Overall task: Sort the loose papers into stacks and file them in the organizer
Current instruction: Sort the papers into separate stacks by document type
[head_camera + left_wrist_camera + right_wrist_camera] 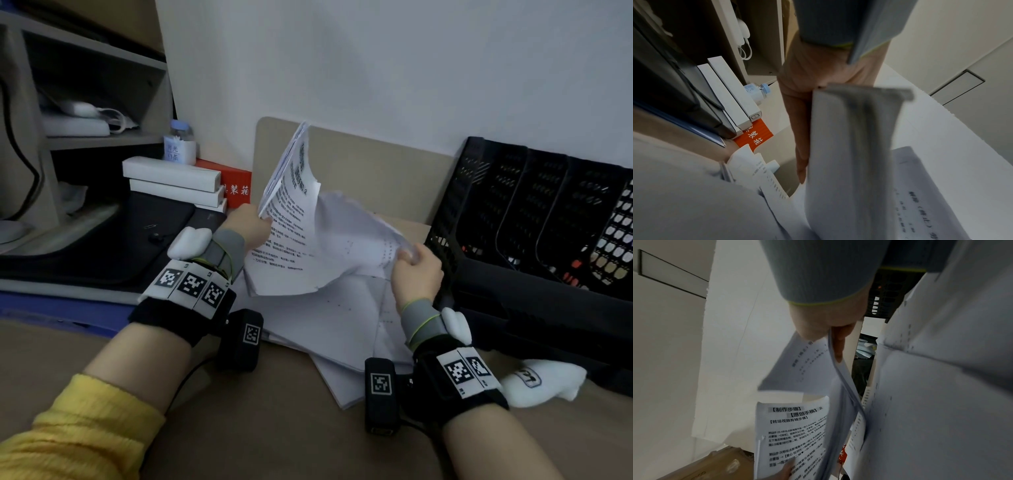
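My left hand grips a bundle of printed sheets upright by its left edge; the left wrist view shows my fingers laid along the back of that bundle. My right hand pinches the corner of a few lifted white sheets; its thumb and finger show clamped on the sheets in the right wrist view. More loose papers lie spread on the brown desk beneath both hands. The black mesh organizer with several upright slots stands at the right.
Two white boxes and a red box are stacked at the back left, with a small bottle and a shelf unit behind. A white cloth lies by my right wrist. A beige board leans against the wall.
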`<state>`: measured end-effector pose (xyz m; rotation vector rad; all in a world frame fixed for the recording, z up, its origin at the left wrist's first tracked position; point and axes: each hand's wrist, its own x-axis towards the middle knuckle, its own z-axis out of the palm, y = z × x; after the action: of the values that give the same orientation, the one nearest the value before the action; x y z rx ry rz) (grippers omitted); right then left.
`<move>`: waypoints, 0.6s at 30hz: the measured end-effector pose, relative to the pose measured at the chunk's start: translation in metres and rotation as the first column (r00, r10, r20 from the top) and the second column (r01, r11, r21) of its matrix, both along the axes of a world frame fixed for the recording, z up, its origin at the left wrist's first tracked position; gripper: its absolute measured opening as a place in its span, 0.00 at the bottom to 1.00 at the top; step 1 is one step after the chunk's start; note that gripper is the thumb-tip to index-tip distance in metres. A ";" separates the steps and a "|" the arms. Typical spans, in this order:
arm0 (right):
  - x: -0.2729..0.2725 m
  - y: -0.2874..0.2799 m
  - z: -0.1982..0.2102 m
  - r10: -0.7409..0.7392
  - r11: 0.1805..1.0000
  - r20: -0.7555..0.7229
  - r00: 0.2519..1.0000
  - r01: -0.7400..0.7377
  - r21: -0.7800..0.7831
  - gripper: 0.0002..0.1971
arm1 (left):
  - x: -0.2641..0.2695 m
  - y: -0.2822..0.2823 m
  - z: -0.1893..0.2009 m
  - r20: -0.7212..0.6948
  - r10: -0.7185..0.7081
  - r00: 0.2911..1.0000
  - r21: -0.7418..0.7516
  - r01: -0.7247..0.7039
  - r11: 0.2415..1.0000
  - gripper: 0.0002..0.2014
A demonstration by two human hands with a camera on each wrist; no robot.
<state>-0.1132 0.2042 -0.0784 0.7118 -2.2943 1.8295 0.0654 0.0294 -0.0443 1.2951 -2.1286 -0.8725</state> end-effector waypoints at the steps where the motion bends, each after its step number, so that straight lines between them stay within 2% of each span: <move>1: -0.001 0.000 0.000 -0.023 0.998 -0.004 1.000 0.022 -0.061 0.08 | 0.000 0.000 -0.001 -0.002 0.000 1.000 0.004 0.000 1.000 0.19; 4: -0.004 -0.001 -0.001 -0.080 0.974 -0.016 0.997 0.075 -0.215 0.09 | 0.000 -0.001 -0.001 0.005 0.003 1.000 -0.002 -0.003 1.000 0.19; 7: -0.006 0.000 0.000 -0.140 0.945 -0.041 0.989 0.121 -0.303 0.10 | 0.001 0.000 0.000 0.001 0.009 1.000 -0.011 -0.009 1.000 0.19; 14: -0.012 0.001 -0.005 -0.199 0.918 -0.025 0.980 0.177 -0.356 0.15 | 0.005 0.003 0.002 -0.038 0.001 0.999 -0.057 -0.003 0.998 0.10; 18: -0.012 0.001 -0.003 -0.194 0.916 -0.041 0.980 0.166 -0.364 0.15 | 0.007 0.007 0.003 -0.045 0.032 0.998 -0.088 -0.035 0.996 0.12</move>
<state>-0.1251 0.2053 -0.0818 0.4848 -1.8320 2.0141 0.0720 0.0361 -0.0408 1.2520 -2.0815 -0.7769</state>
